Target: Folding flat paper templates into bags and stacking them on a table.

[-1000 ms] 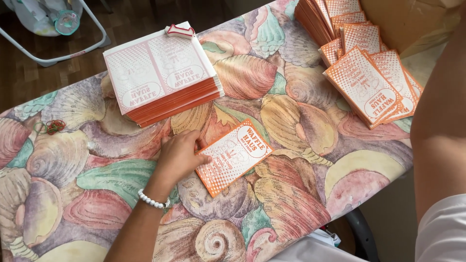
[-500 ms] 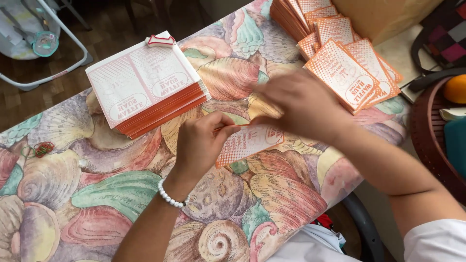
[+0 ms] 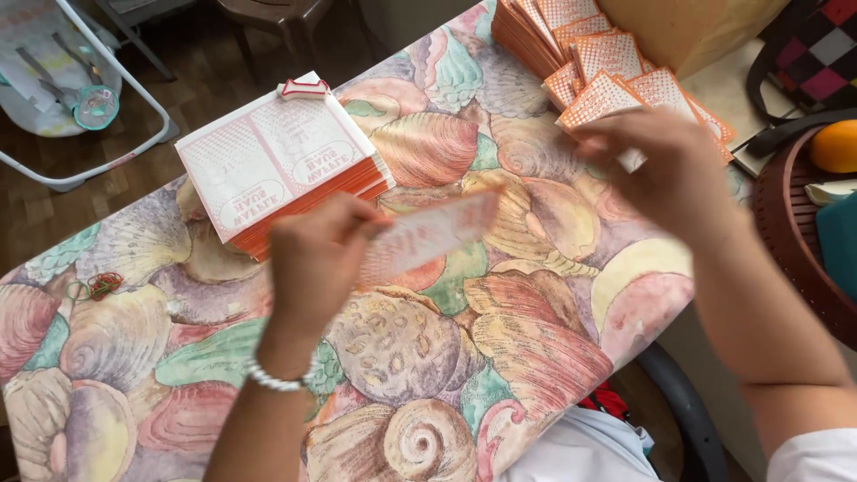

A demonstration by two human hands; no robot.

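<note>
My left hand (image 3: pixel 317 263) is raised over the shell-patterned tablecloth (image 3: pixel 428 357) and pinches one end of a folded orange-and-white paper piece (image 3: pixel 433 232), which is blurred and off the table. A white bead bracelet circles that wrist. My right hand (image 3: pixel 665 165) hovers further right with its fingers apart, just off the paper's far end, over the near edge of a fanned pile of similar folded orange pieces (image 3: pixel 607 54). A stack of flat white-and-orange printed sheets (image 3: pixel 277 161) lies behind my left hand.
A small red-and-white clip (image 3: pixel 304 87) rests on the stack. Rubber bands (image 3: pixel 96 286) lie at the table's left. At the right are a dark round basket (image 3: pixel 786 232), an orange fruit (image 3: pixel 836 145) and a checkered bag (image 3: pixel 817 54). A baby bouncer (image 3: pixel 71 98) stands on the floor.
Both hands were on the paper piece on the table. My left hand has since lifted it, and my right hand has let go and moved right toward the folded pile.
</note>
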